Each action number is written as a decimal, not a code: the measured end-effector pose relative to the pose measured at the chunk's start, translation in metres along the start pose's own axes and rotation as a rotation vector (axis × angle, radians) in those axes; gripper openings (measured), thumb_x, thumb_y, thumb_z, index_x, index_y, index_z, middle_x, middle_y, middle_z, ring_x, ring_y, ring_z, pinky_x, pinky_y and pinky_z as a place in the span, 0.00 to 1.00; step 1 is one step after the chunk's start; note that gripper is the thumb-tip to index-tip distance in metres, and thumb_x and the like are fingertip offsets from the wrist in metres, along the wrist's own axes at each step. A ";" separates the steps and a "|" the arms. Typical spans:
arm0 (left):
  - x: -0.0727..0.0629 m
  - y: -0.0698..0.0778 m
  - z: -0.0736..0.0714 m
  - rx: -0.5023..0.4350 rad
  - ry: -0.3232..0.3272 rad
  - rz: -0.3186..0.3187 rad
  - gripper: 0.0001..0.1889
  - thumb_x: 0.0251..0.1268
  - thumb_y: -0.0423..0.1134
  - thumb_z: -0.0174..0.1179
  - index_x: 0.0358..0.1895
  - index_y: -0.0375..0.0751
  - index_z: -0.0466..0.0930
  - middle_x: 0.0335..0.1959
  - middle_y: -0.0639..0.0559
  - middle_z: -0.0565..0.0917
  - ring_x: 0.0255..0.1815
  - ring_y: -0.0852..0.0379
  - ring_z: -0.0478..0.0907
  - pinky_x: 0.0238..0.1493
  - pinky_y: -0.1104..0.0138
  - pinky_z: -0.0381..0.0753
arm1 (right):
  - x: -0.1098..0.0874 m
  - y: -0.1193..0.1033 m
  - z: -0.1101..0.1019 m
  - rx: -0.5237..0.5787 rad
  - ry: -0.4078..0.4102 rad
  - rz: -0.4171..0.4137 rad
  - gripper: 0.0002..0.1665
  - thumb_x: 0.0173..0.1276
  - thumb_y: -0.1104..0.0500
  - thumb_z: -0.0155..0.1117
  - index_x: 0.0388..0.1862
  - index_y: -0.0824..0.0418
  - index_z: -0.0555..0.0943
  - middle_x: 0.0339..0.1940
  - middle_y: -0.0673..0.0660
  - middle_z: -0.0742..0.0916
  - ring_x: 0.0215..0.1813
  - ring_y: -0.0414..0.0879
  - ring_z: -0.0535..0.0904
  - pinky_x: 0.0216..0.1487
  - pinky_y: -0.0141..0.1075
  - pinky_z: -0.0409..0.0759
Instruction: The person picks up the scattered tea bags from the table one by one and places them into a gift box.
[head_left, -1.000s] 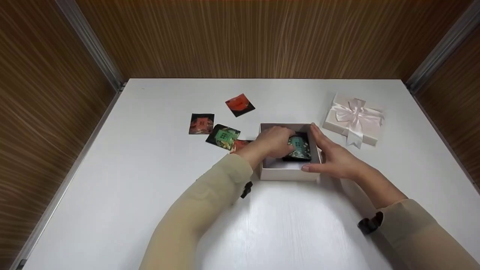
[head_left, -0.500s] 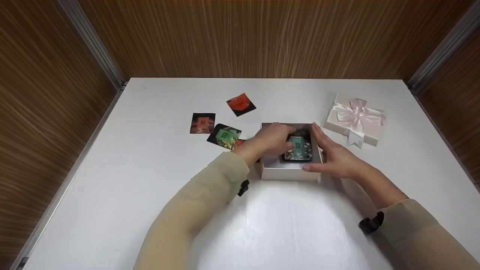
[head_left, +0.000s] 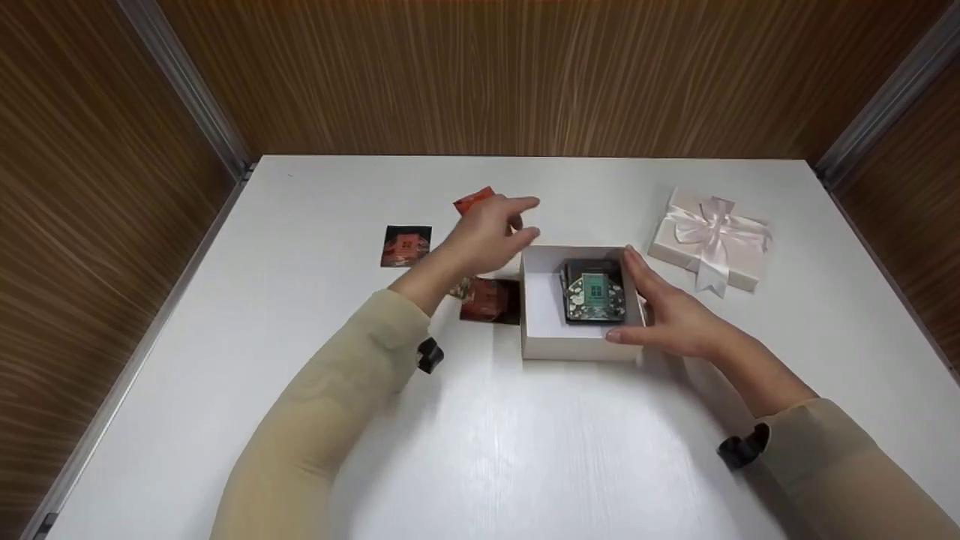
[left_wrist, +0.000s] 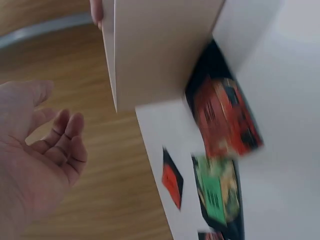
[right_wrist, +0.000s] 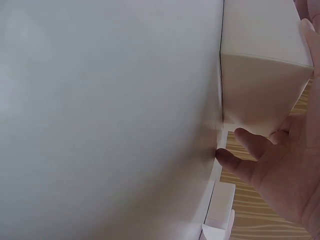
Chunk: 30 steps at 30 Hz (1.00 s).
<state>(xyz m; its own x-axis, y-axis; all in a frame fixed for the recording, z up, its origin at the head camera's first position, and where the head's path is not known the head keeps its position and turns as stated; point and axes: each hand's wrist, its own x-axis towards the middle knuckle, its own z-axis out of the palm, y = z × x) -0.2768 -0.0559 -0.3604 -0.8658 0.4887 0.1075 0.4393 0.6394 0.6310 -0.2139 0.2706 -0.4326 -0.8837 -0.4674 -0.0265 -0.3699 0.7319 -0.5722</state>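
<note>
Just left of the open white cardboard box (head_left: 579,349), touched at its right by the spread right hand (head_left: 675,322), a flat black-and-red packet (head_left: 486,302) is placed nearer the loose-fingered, empty left hand (head_left: 484,237)

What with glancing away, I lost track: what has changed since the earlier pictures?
The left hand has left the white box, moving away and leftward, and now hovers empty, partly hiding the far orange-red sachet in the head view. It no longer touches the teal-labelled sachet, which stays in the box, sitting squarer. The right hand still braces the box; the bow-tied lid has not moved.
</note>
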 end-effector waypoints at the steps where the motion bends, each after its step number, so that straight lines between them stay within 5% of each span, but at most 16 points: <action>1: -0.002 -0.007 -0.006 -0.015 0.032 -0.012 0.27 0.83 0.45 0.59 0.79 0.44 0.71 0.53 0.45 0.83 0.50 0.54 0.80 0.57 0.62 0.80 | 0.000 0.000 0.000 -0.001 0.000 0.001 0.75 0.64 0.36 0.79 0.90 0.54 0.37 0.90 0.57 0.44 0.87 0.63 0.45 0.81 0.62 0.51; 6: -0.011 -0.045 -0.028 -0.043 0.145 -0.124 0.27 0.81 0.43 0.60 0.78 0.44 0.73 0.56 0.40 0.81 0.54 0.52 0.78 0.58 0.59 0.80 | -0.003 0.001 -0.002 -0.001 -0.002 0.013 0.76 0.64 0.35 0.79 0.90 0.53 0.37 0.90 0.55 0.43 0.87 0.64 0.45 0.81 0.63 0.51; 13: -0.023 -0.092 -0.037 -0.067 0.183 -0.272 0.29 0.80 0.42 0.60 0.80 0.42 0.70 0.63 0.37 0.77 0.65 0.46 0.76 0.67 0.56 0.76 | -0.006 0.000 -0.002 0.017 -0.001 0.021 0.76 0.64 0.36 0.79 0.90 0.53 0.36 0.90 0.55 0.44 0.87 0.62 0.45 0.81 0.62 0.51; 30: -0.054 -0.149 -0.037 -0.193 0.224 -0.345 0.30 0.81 0.40 0.58 0.81 0.35 0.66 0.70 0.32 0.72 0.71 0.41 0.70 0.74 0.52 0.69 | -0.011 -0.001 -0.001 0.009 0.002 0.023 0.76 0.63 0.35 0.79 0.90 0.52 0.36 0.90 0.56 0.44 0.87 0.63 0.44 0.81 0.63 0.50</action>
<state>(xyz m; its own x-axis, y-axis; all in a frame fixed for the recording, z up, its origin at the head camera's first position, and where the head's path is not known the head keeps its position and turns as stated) -0.3044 -0.1995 -0.4321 -0.9935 0.1127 0.0162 0.0820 0.6095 0.7885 -0.2040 0.2758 -0.4306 -0.8924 -0.4496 -0.0384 -0.3468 0.7379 -0.5791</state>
